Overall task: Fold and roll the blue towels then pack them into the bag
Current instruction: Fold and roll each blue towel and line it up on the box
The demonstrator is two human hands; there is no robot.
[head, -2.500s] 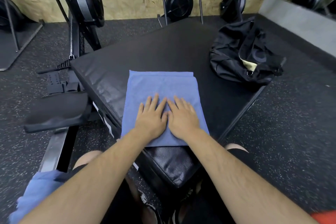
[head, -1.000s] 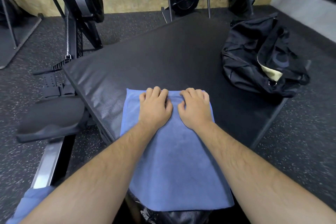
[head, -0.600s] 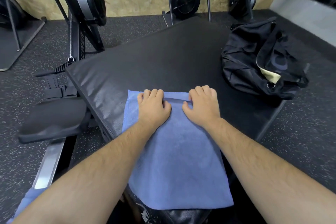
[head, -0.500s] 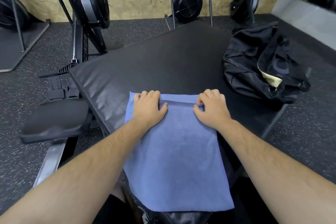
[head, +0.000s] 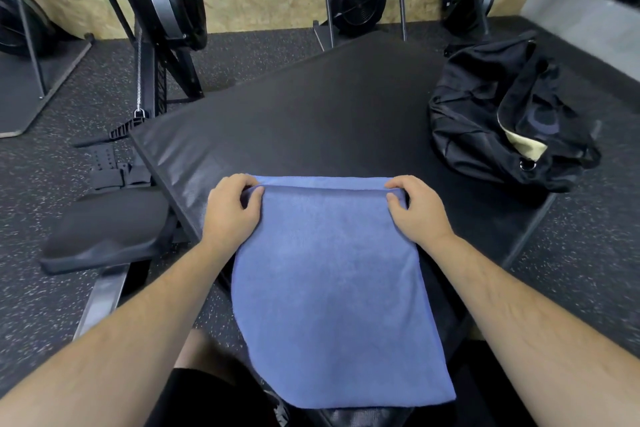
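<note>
We have the blue towel (head: 332, 288) spread on the black padded worktop (head: 311, 107), its near end hanging over the edge at 6 o'clock. Our left hand (head: 230, 215) pinches the far corner at 11 o'clock and our right hand (head: 417, 215) the one at 1 o'clock, fingers curled over a narrow fold along the far edge. The black bag (head: 491, 121) sits on the worktop at 2 o'clock, well apart from the towel
</note>
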